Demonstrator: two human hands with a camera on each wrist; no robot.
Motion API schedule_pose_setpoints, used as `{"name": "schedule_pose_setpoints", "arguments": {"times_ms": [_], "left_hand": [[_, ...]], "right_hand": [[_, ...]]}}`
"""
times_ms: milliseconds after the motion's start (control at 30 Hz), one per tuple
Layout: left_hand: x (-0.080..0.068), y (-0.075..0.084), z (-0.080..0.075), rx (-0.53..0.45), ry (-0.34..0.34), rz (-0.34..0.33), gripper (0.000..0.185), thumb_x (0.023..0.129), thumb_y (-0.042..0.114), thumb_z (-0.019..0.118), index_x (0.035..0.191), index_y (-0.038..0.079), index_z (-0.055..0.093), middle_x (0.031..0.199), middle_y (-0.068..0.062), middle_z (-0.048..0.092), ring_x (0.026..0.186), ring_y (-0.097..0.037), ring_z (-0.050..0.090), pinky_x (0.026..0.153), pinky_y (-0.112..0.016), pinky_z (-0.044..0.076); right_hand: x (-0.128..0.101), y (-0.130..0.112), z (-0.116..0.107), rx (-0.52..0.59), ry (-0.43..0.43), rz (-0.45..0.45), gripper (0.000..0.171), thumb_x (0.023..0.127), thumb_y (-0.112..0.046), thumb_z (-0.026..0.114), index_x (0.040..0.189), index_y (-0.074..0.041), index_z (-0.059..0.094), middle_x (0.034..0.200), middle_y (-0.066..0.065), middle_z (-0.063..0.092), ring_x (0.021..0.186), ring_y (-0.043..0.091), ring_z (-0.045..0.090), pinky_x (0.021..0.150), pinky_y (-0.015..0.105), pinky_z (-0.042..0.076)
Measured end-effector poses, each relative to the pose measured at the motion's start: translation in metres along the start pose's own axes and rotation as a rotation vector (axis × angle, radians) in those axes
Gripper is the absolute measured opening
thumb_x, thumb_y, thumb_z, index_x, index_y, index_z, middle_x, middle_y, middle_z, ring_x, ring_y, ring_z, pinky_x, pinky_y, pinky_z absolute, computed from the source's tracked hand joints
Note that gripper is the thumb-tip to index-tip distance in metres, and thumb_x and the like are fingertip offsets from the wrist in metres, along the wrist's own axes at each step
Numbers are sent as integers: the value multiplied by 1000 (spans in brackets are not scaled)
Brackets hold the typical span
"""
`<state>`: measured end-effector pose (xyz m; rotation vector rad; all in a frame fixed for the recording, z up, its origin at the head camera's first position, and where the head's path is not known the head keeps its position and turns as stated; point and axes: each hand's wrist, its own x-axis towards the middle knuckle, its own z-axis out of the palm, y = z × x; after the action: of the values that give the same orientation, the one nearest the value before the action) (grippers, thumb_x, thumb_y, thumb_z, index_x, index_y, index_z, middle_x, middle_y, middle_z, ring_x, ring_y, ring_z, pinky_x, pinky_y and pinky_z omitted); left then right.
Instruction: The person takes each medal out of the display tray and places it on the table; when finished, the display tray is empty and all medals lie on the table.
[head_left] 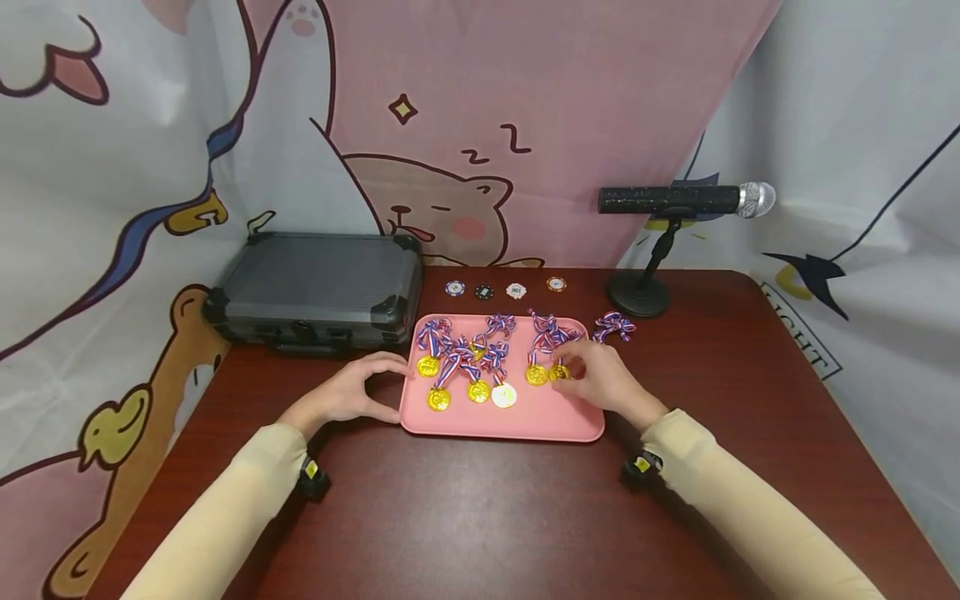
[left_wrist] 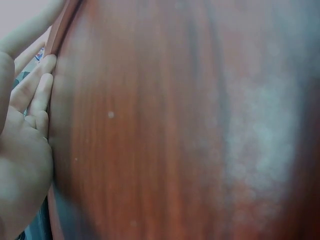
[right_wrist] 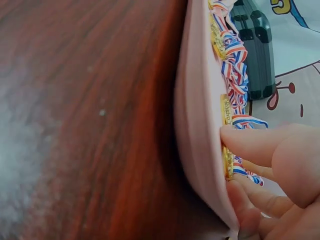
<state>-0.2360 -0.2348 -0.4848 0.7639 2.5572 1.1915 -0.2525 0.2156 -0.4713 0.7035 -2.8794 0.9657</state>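
A pink tray (head_left: 465, 423) holds several gold medals on red, white and blue ribbons. One group, with a medal (head_left: 438, 399) at its front, lies on the left and middle of the tray. My left hand (head_left: 352, 390) rests at the tray's left edge, thumb and fingers spread apart. Over the tray's right side, my right hand (head_left: 600, 377) pinches a gold medal (head_left: 558, 372), partly hidden by the fingers. Another gold medal (head_left: 536, 375) lies just left of it. In the right wrist view, the thumb (right_wrist: 250, 142) presses close against the gold medals.
A dark hard case (head_left: 322, 279) stands back left, close to the tray. Behind the tray lie several poker chips (head_left: 516, 290). A microphone on a stand (head_left: 637, 293) is at the back right, with a loose striped ribbon (head_left: 613, 326) in front. Printed cloth hangs behind the table.
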Motion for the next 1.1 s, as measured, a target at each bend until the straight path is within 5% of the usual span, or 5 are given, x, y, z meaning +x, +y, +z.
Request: {"name": "schedule_pose_setpoints", "arguments": {"times_ms": [367, 667, 900, 1100], "left_hand": [[-1, -1, 0, 23, 2, -19, 69, 69, 39, 100, 132, 27, 72, 142, 1, 60, 136, -25, 51, 118, -55, 36], [0, 0, -3, 28, 6, -7, 70, 69, 38, 100, 132, 24, 72, 141, 0, 61, 135, -24, 51, 117, -54, 37], [1, -3, -1, 35, 3, -18, 70, 70, 41, 99, 132, 28, 72, 142, 1, 60, 135, -24, 51, 118, -56, 37], [0, -3, 0, 31, 3, -14, 70, 69, 42, 99, 132, 29, 72, 142, 2, 60, 136, -25, 51, 118, -57, 36]], "right_hand": [[0, 1, -5, -8, -15, -58, 39, 74, -5, 94, 110, -9, 79, 93, 3, 72, 77, 20, 62, 67, 35, 50], [-1, 5, -23, 62, 0, 18, 40, 80, -6, 92, 117, -4, 76, 91, 5, 73, 80, 19, 66, 72, 33, 56], [1, 14, -55, 181, 109, 55, 47, 84, 1, 87, 125, 1, 66, 102, 18, 73, 84, 27, 69, 68, 20, 56], [1, 20, -97, 174, 197, 141, 42, 91, -6, 83, 129, 1, 65, 107, 21, 71, 86, 22, 67, 68, 14, 54]]}}
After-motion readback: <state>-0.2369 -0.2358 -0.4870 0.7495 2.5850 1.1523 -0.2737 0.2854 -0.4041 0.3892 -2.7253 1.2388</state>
